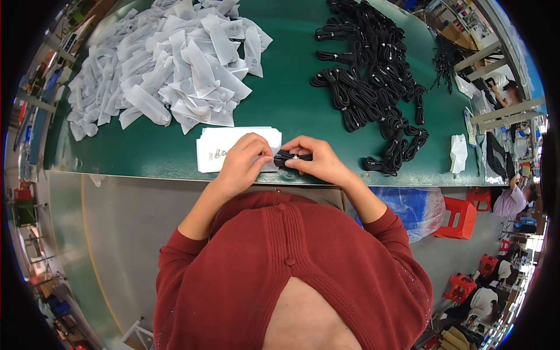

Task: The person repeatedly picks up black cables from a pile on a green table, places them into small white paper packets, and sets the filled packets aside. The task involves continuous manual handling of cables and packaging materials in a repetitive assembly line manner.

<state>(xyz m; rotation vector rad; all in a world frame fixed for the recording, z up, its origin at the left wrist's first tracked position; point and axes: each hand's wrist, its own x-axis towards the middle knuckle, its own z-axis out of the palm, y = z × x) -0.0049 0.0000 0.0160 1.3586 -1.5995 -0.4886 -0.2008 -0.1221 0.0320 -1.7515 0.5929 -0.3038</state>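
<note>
Near the table's front edge, my right hand pinches a coiled black cable bound by a small light tie. My left hand is closed at the right side of a stack of white translucent bags, its thumb and fingertips pressed together over the top bag's edge. The cable's left end lies right beside that edge; whether it is inside the bag is hidden by my fingers. Dark printed marks show on the top bag, left of my left hand.
A large heap of filled white bags covers the green table's back left. Bundled black cables lie in a pile at the right. A white packet rests farther right. Red stools and seated people are beyond.
</note>
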